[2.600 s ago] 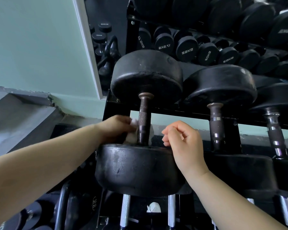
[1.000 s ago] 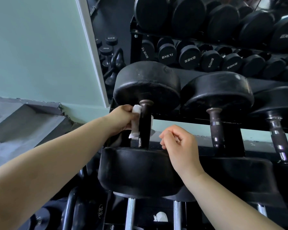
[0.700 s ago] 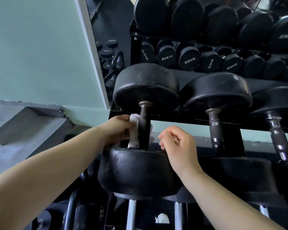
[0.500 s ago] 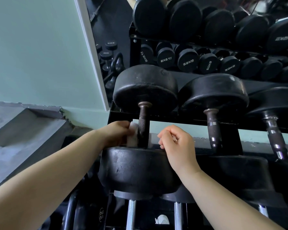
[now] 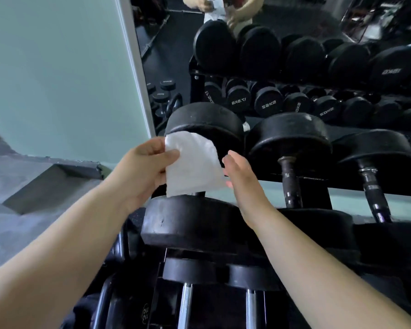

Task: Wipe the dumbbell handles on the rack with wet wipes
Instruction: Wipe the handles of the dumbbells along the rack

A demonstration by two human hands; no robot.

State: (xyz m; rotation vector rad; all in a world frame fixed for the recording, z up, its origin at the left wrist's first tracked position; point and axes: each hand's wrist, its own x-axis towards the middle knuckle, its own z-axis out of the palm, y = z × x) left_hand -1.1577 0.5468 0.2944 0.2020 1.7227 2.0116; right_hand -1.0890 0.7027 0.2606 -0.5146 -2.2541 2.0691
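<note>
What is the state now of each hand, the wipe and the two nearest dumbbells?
left hand: pinches the wet wipe at its edge.
wet wipe: spread open, in front of the leftmost dumbbell handle.
right hand: open, holds nothing.
leftmost dumbbell: on the rack, handle mostly hidden.
second dumbbell: on the rack, handle bare.

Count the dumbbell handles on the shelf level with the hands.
3. The leftmost handle is mostly hidden behind the wet wipe; the middle handle stands just right of the right hand; the rightmost handle farther right. More may lie beyond the frame.
</note>
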